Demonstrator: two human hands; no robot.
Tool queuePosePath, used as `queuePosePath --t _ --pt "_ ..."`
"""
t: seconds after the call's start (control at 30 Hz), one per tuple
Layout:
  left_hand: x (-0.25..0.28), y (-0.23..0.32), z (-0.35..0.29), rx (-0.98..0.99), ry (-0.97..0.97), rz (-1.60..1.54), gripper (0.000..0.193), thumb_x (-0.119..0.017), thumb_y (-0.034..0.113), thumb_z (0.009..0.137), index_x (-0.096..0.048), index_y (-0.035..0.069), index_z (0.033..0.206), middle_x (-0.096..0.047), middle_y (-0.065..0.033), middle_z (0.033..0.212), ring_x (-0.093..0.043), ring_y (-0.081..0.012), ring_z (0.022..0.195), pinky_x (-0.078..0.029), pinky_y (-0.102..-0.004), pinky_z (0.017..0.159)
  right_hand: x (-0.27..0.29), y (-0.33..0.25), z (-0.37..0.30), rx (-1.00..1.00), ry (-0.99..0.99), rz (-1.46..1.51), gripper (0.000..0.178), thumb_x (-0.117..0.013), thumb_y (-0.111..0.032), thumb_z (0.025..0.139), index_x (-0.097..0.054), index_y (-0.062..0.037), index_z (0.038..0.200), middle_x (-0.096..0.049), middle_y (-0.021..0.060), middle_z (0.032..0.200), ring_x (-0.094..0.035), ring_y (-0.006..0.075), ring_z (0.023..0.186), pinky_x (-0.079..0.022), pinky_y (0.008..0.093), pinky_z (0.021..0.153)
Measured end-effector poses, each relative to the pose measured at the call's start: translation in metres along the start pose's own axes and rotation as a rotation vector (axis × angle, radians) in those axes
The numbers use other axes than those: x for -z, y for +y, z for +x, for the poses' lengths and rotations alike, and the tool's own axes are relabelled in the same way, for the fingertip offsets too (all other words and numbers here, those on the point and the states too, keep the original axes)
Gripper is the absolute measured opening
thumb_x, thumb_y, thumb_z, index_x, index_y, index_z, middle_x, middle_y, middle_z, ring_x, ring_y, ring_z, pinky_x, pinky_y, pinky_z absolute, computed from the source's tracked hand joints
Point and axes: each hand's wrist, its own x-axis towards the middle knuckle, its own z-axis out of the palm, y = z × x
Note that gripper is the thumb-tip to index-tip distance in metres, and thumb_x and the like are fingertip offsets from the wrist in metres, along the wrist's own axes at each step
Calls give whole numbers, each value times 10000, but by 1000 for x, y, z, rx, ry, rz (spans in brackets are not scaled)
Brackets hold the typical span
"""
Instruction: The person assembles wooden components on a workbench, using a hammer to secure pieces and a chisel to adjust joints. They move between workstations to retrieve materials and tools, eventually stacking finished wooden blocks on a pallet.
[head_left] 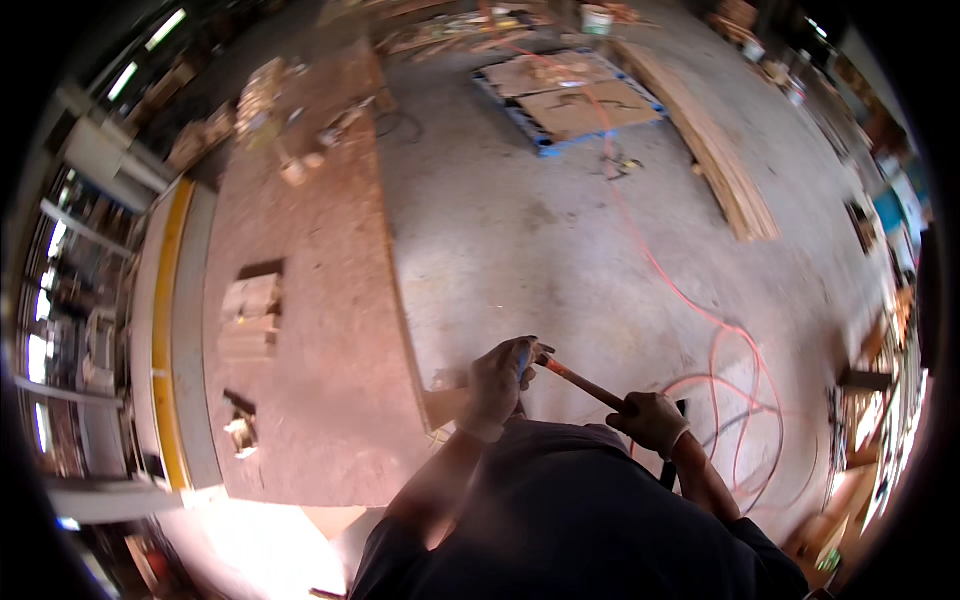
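In front of my body I hold a hammer (pixel 585 384) slantwise with both hands. Its handle is brown wood with an orange band near the head. My left hand (pixel 497 385), in a light work glove, is closed around the head end and hides most of the head. My right hand (pixel 655 425), gloved too, grips the lower end of the handle. The hammer is in the air over the concrete floor, just right of the worktable (pixel 320 400).
Stacked wood blocks (pixel 252 305) and a small metal piece (pixel 241 435) lie on the worktable. A red hose (pixel 690 300) loops across the floor to my right. Farther off are a blue pallet with cardboard (pixel 590 110) and long timber beams (pixel 715 160).
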Motion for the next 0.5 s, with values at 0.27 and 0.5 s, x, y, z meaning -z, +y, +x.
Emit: queuePosePath --t 0.27,0.5 --pt "73 10 24 150 315 -145 422 -564 333 1121 -711 -52 1213 -751 -70 913 -566 -80 642 -477 -246 560 23 -76 91 255 -134 -163 532 -693 -558 908 -748 -35 983 -757 217 963 -726 409 985 -555 493 904" --pt "98 1 47 27 459 -72 370 -761 141 1001 -667 -61 1296 -778 -70 998 -650 -76 800 -550 -245 692 55 -127 165 439 -253 -308 561 -631 -595 953 -744 -49 1016 -761 213 986 -723 402 1024 -550 495 930"
